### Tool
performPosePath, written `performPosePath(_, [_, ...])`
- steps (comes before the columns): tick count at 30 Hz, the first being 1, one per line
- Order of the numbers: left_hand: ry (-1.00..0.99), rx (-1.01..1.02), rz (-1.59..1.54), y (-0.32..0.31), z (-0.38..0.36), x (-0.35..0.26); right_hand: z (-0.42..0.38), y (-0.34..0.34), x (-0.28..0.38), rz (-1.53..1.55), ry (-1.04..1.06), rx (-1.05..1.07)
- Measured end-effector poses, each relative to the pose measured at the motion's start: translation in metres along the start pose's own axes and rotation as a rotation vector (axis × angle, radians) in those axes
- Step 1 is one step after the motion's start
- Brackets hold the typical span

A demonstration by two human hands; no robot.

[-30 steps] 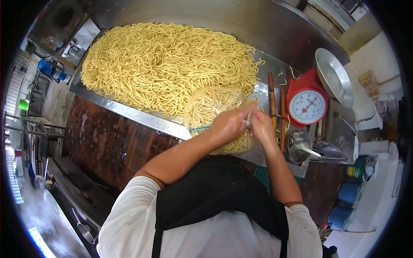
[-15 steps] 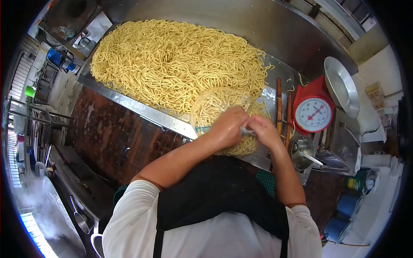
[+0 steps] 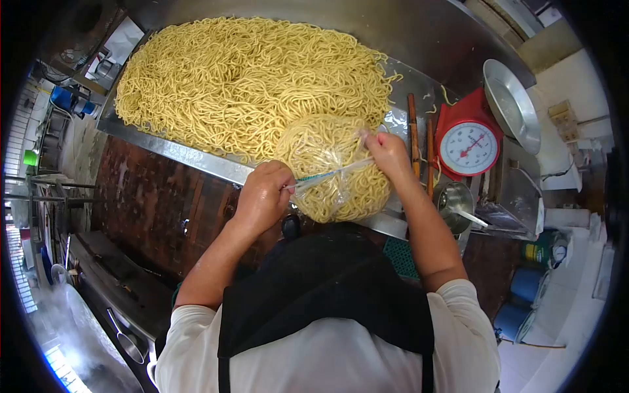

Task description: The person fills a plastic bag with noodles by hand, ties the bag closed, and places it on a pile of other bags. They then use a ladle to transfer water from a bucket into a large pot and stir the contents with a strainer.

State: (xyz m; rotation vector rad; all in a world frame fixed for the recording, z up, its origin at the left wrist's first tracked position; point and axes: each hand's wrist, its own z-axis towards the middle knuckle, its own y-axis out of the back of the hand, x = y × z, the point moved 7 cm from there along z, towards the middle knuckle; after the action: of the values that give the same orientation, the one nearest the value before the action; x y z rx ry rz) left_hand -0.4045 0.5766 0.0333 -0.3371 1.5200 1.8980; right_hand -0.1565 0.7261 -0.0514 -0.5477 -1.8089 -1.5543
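Observation:
A clear plastic bag of noodles (image 3: 344, 196), round and full, rests at the near edge of the steel table. Its top is pulled out into a taut strip between my two hands. At the strip's left end, my left hand (image 3: 263, 193) is closed on the plastic, fingers curled in. My right hand (image 3: 388, 154) pinches the other end, higher up on the right. Right behind the bag spreads a big heap of loose yellow noodles (image 3: 242, 85).
Two brown sticks (image 3: 414, 134) lie right of the bag. Beyond them stand a red dial scale (image 3: 468, 147) with a metal pan (image 3: 512, 105) and a metal pot (image 3: 452, 196) with a handle. The steel table (image 3: 190, 154) has a raised back wall. Steam rises at lower left.
My hands were close together over the bag's top; now they are wide apart, the left one moved left, with the plastic stretched between them. The view has shifted slightly.

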Motion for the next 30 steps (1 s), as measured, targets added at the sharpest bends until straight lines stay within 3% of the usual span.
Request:
performPosePath(1, [-0.009, -0.007, -0.004, -0.002, 0.004, 0.002, -0.008, 0.005, 0.003, 0.024, 0.026, 0.003])
performPosePath(3, [0.444, 0.139, -0.808, -0.031, 0.005, 0.032, -0.028, 0.014, 0.006, -0.039, 0.013, 0.012])
performPosePath(4, [0.525, 0.188, -1.068, -0.04, 0.014, 0.031, -0.041, 0.017, 0.012, 0.007, 0.015, 0.071])
performPosePath(5, [0.52, 0.19, -1.069, -0.042, 0.029, 0.021, -0.052, 0.02, 0.02, 0.054, 0.017, 0.13])
performPosePath(6, [0.471, 0.16, -1.266, -0.041, 0.049, 0.001, -0.062, 0.03, 0.03, 0.053, 0.017, 0.124])
performPosePath(7, [0.417, 0.129, -1.463, -0.043, 0.067, -0.014, -0.074, 0.028, 0.042, 0.216, -0.009, 0.309])
performPosePath(8, [0.41, 0.134, -1.464, -0.059, 0.078, -0.016, -0.083, 0.024, 0.053, 0.38, -0.037, 0.493])
performPosePath(9, [0.314, 0.142, -1.289, -0.078, 0.087, -0.013, -0.083, 0.028, 0.059, 0.379, -0.039, 0.485])
performPosePath(11, [0.21, 0.155, -1.112, -0.093, 0.095, -0.019, -0.079, 0.054, 0.1, 0.274, 0.47, 0.162])
performPosePath(12, [0.137, 0.171, -0.861, -0.097, 0.095, -0.022, -0.076, 0.063, 0.108, 0.185, 0.62, 0.016])
performPosePath(13, [0.068, 0.186, -0.61, -0.101, 0.096, -0.025, -0.074, 0.062, 0.11, 0.188, 0.616, 0.002])
performPosePath(15, [0.033, 0.222, -0.632, -0.12, 0.098, -0.008, -0.068, 0.066, 0.102, 0.236, 0.451, -0.125])
performPosePath(17, [0.274, 0.422, -0.737, -0.13, 0.092, 0.003, -0.068, 0.054, 0.089, 0.235, 0.46, -0.146])
performPosePath(18, [0.279, 0.418, -0.736, -0.131, 0.092, 0.003, -0.068, 0.049, 0.086, 0.226, 0.476, -0.159])
performPosePath(20, [0.094, 0.191, -0.787, -0.114, 0.099, -0.009, -0.069, 0.041, 0.092, 0.238, 0.496, -0.189])
performPosePath(21, [0.103, 0.183, -0.785, -0.113, 0.096, -0.011, -0.07, 0.039, 0.095, 0.249, 0.51, -0.227])
performPosePath(22, [0.07, 0.093, -0.536, -0.096, 0.097, -0.023, -0.069, 0.035, 0.094, 0.252, 0.514, -0.217])
performPosePath(24, [-0.076, -0.074, -0.092, -0.078, 0.091, -0.035, -0.052, 0.018, 0.062, 0.303, 0.061, -0.049])
performPosePath(25, [-0.073, -0.077, -0.088, -0.081, 0.087, -0.029, -0.047, 0.021, 0.06, 0.304, 0.066, -0.046])
performPosePath(27, [-0.35, -0.097, -0.061, -0.086, 0.074, -0.036, -0.041, 0.005, 0.038, 0.236, -0.17, 0.348])
performPosePath(30, [-0.249, -0.13, -0.145, -0.079, 0.08, -0.033, -0.051, 0.001, 0.041, 0.459, -0.241, 0.509])
